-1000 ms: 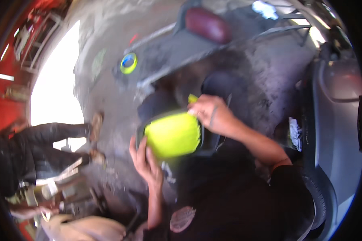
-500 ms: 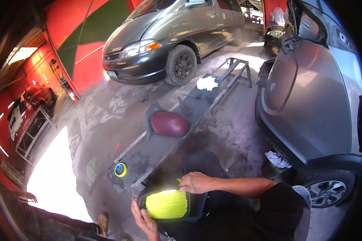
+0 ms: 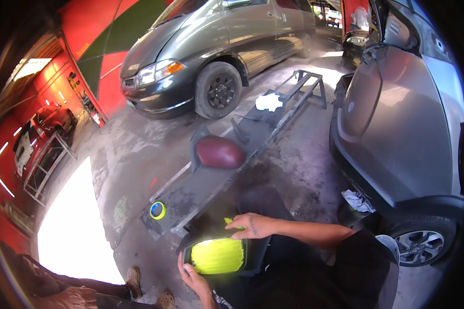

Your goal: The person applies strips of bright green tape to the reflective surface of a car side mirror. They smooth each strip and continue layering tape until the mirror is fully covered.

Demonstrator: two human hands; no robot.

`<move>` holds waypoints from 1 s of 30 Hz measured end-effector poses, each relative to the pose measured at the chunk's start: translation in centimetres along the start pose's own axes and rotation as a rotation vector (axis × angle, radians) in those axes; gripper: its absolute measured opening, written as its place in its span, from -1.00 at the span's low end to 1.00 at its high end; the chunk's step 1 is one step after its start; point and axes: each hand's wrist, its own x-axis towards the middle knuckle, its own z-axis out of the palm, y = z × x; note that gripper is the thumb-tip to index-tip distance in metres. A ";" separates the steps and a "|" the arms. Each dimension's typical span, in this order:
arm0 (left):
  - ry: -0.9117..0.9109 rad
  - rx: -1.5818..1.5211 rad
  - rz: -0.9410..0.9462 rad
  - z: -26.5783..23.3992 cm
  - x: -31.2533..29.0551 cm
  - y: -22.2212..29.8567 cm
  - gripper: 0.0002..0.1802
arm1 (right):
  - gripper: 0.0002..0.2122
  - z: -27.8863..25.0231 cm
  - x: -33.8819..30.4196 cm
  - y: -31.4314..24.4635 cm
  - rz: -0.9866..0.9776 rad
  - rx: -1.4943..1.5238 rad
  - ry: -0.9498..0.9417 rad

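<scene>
Black, rounded housing with yellow tape-covered face: lower centre of frame. Left hand: clamped on its lower-left edge. Right hand: fingers pinched together on narrow yellow tape strip, at its upper edge.

I've got both hands in view, well apart, R a bit higher than L. R forearm is bare, coming in from the R side nearly level, elbow out by the short black sleeve. R wrist approx. straight; R hand is back-up w/ a dark mark across it, fingers pointing L, closed in a pinch. L forearm is mostly cut off at the lower edge, angled up & L. My L hand has fingers up, thumb apart from them, in a light side grip.
</scene>
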 end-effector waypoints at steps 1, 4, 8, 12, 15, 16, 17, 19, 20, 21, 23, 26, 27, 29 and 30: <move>0.003 0.024 0.000 0.1 0.1 0.6 -0.47 | -0.45 0.6 0.2 0.0 -0.038 -0.088 -0.008; -0.001 0.100 0.066 -0.3 1.5 2.4 -0.51 | -0.40 1.5 1.3 0.5 -0.083 -0.096 0.000; -0.070 0.002 0.051 0.0 4.2 3.2 -0.56 | -0.39 0.9 2.2 2.3 -0.073 -0.046 -0.099; -0.041 0.043 0.033 0.5 4.0 3.3 -0.55 | -0.41 1.7 1.2 3.2 -0.094 -0.003 -0.072; -0.057 0.068 0.036 -0.1 3.3 3.4 -0.60 | -0.42 0.8 0.6 2.7 -0.098 0.009 -0.074; -0.091 0.077 0.049 -0.1 3.3 4.1 -0.60 | -0.41 0.3 0.4 2.0 -0.091 0.015 -0.080; -0.125 0.086 0.062 -0.1 3.4 4.9 -0.61 | -0.41 -0.4 0.1 1.2 -0.084 -0.013 -0.101; -0.191 0.101 0.064 0.2 3.6 6.2 -0.61 | -0.39 -2.1 -0.3 0.1 -0.072 -0.070 -0.135; -0.223 0.107 0.054 0.4 3.9 6.8 -0.61 | -0.39 -2.2 -0.3 0.4 -0.093 -0.061 -0.134; -0.256 0.113 0.043 0.6 4.2 7.3 -0.61 | -0.38 -2.1 -0.4 1.1 -0.113 -0.051 -0.132; -0.245 0.121 0.009 1.8 4.2 8.5 -0.61 | -0.39 -5.5 -0.8 -0.9 0.054 0.101 -0.243; -0.258 0.126 -0.010 2.0 4.0 8.6 -0.61 | -0.43 -7.8 -1.3 -0.5 0.035 0.326 0.053; -0.256 0.125 -0.010 2.0 3.9 8.6 -0.61 | -0.46 -8.8 -1.2 -0.2 0.045 0.352 0.124; -0.268 0.146 -0.025 1.7 3.9 8.1 -0.60 | -0.56 -10.6 -1.1 0.4 0.073 0.335 0.251; -0.273 0.158 -0.031 1.6 3.9 8.0 -0.60 | -0.60 -10.7 -1.0 1.5 0.066 0.333 0.358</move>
